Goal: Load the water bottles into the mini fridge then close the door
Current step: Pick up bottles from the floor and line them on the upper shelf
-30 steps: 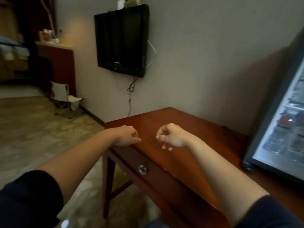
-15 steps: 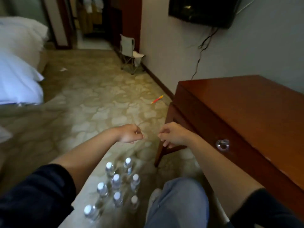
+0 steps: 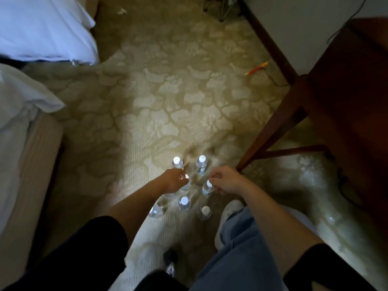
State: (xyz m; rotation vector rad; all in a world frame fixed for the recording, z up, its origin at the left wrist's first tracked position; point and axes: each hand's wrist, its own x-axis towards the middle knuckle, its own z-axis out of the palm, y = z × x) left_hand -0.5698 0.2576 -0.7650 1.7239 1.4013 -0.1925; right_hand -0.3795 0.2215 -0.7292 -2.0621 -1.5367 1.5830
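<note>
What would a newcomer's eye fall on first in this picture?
A cluster of water bottles with white caps stands on the patterned carpet, low in the middle of the view. The left hand and the right hand hover over it with curled fingers; whether they touch a bottle is unclear. A dark wooden table fills the right side, white bedding the left.

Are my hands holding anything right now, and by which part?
Cannot tell for sure. The left hand is at one bottle's cap, the right hand beside another's cap; a grip on either is unclear.
</note>
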